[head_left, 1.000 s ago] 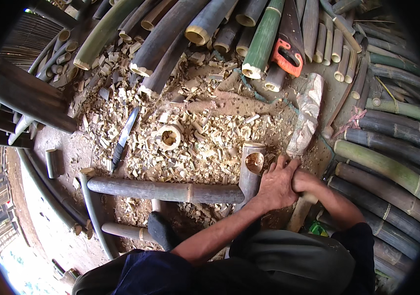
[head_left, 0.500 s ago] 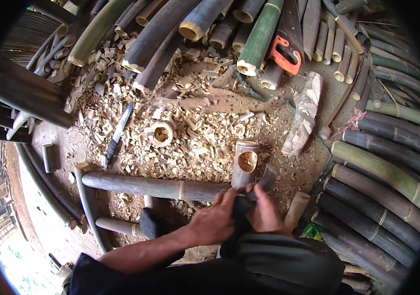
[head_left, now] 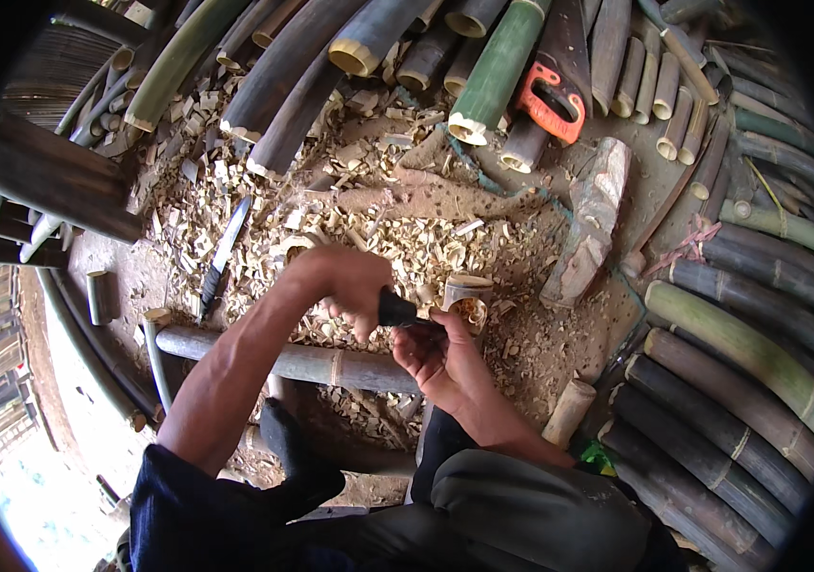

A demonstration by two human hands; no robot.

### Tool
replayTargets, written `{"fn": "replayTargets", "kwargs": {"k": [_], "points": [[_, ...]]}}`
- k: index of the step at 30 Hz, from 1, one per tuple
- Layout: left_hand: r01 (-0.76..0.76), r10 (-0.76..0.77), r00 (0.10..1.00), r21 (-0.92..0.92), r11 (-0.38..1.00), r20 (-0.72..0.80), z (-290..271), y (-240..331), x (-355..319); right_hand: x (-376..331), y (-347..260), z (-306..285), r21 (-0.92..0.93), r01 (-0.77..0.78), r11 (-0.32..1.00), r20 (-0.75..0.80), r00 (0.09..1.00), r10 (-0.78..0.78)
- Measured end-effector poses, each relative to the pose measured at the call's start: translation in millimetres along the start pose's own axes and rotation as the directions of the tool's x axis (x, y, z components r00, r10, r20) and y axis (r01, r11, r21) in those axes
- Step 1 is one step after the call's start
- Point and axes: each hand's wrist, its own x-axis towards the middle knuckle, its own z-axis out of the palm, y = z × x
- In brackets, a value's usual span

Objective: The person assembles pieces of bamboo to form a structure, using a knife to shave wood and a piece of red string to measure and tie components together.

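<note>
My left hand (head_left: 350, 286) is raised over the long bamboo pole, fingers curled around the thick end of a black tool (head_left: 396, 310). From its grip the tool runs right into a thin dark part, which my right hand (head_left: 445, 357) pinches between thumb and fingers. What kind of tool it is, I cannot make out. Just behind my right fingertips stands a short bamboo section (head_left: 469, 286) with a hole cut in its side, its lower part hidden by my hand. A bamboo ring (head_left: 300, 246) shows partly behind my left wrist.
Across the front lies a long bamboo pole (head_left: 359, 369). A knife with a black handle (head_left: 226, 250) rests on wood chips (head_left: 407, 253). Farther back are an orange-handled saw (head_left: 552, 105) and a rough log (head_left: 590, 224). Bamboo poles (head_left: 712, 381) are stacked on the right.
Both hands have risen from close to my lap, moving away from me and to the left. The dark blade-like shape seen beside the bamboo section no longer shows there. The view has shifted slightly.
</note>
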Motion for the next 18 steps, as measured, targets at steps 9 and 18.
{"fn": "replayTargets", "kwargs": {"k": [9, 18], "points": [[-0.141, -0.049, 0.958, -0.614, 0.777, -0.283, 155.7, 67.9, -2.9, -34.9, -20.3, -32.1, -0.651, -0.013, 0.759, -0.262, 0.942, -0.209], [-0.233, -0.271, 0.841, -0.766, 0.599, -0.468, 242.9, 122.7, 13.8, -54.5, -38.7, -54.0, -0.985, 0.053, 0.163, -0.004, 0.942, -0.335]]}}
